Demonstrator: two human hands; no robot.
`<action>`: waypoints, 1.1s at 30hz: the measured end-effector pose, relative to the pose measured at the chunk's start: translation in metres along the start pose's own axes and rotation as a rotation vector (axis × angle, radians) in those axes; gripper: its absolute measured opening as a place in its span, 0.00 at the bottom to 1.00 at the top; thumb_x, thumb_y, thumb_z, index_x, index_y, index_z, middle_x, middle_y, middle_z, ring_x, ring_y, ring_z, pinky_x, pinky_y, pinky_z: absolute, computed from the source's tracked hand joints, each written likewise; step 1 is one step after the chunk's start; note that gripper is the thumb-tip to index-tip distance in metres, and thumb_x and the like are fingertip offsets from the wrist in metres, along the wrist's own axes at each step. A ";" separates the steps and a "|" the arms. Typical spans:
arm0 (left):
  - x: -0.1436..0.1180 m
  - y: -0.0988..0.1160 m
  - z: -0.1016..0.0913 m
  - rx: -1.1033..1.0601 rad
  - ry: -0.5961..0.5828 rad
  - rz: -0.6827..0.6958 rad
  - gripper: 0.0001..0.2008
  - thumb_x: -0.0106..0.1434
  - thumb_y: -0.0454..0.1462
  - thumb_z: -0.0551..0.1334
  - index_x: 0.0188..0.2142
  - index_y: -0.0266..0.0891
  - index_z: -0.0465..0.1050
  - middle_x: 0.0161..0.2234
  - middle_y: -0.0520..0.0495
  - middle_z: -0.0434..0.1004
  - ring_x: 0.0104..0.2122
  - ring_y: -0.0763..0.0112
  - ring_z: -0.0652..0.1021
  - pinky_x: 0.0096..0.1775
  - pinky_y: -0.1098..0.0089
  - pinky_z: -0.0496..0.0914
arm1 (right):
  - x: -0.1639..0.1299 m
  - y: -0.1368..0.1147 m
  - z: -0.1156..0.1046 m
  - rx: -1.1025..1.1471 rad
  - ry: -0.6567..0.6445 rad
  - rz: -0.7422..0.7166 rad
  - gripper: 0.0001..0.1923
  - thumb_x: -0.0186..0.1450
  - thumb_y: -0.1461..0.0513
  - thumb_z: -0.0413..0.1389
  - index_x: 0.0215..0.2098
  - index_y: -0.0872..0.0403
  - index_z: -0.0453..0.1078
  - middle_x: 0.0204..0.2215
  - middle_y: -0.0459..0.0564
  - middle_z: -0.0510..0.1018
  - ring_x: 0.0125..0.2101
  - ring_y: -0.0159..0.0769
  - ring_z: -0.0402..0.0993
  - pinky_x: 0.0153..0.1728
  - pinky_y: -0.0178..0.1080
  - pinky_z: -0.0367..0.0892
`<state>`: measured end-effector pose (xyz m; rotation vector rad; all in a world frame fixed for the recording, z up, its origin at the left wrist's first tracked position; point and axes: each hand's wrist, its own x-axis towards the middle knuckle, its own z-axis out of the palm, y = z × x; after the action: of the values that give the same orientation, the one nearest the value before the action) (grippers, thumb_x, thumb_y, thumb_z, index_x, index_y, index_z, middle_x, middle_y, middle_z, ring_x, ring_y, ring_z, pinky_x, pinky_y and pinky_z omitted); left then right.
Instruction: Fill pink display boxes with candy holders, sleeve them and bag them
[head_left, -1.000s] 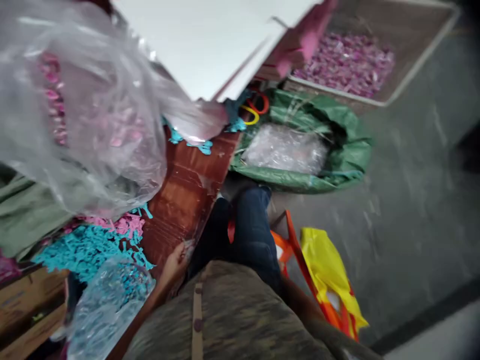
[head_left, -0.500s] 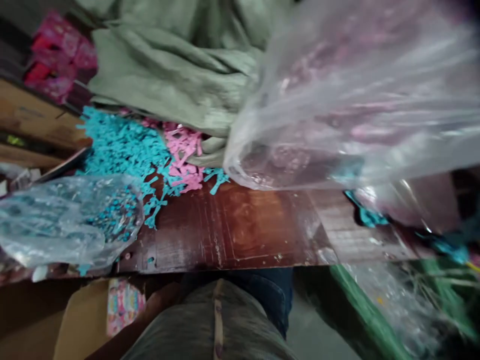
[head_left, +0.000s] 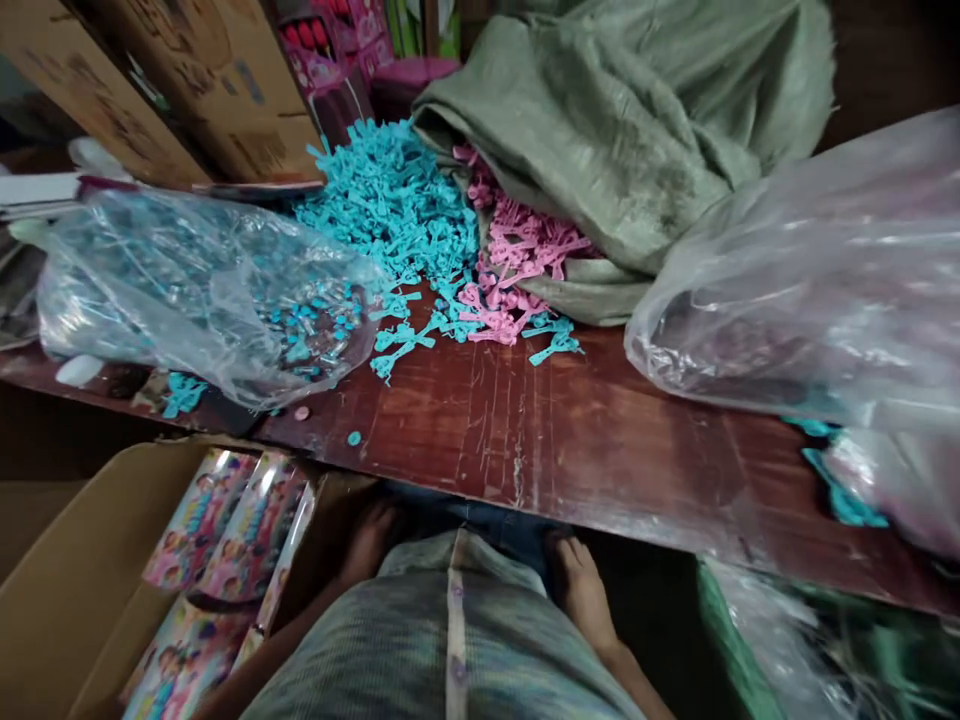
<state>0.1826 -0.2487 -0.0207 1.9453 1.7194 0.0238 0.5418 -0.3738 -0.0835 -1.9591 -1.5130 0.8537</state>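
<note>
My left hand (head_left: 375,530) is low by the table's front edge, at my dark blue trousers; it is dim, with loosely laid fingers and nothing visible in them. On the other side, my right hand (head_left: 583,590) lies against the trousers, its fingers stretched forward and nothing visible in them. Beyond the hands, a heap of turquoise plastic bow-shaped pieces (head_left: 397,200) lies on the brown table (head_left: 450,420). Pink pieces of like shape (head_left: 525,240) spill from a grey-green sack (head_left: 622,130). A clear bag with small blue-capped parts (head_left: 202,280) lies at left.
An open carton (head_left: 90,560) holding printed cylindrical packs (head_left: 251,530) stands below the table at left. A large clear bag (head_left: 810,290) covers the table's right part. Tall cartons (head_left: 202,70) stand at the back left. Green and clear plastic (head_left: 765,630) lies low at right.
The view has swung left, so table things appear farther right and more of the printed packs shows. My right hand has come into sight; my left hand stays low.
</note>
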 end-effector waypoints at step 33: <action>-0.018 0.078 -0.034 0.620 -0.325 0.012 0.18 0.67 0.29 0.51 0.47 0.27 0.77 0.39 0.21 0.82 0.39 0.41 0.86 0.41 0.49 0.79 | -0.015 0.013 -0.040 -0.056 -0.090 0.080 0.16 0.75 0.49 0.59 0.41 0.53 0.74 0.33 0.45 0.77 0.29 0.29 0.73 0.31 0.34 0.71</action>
<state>0.2389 -0.2555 0.0460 2.2155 1.6064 -0.8652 0.5771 -0.3927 -0.0643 -2.0589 -1.5334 0.9545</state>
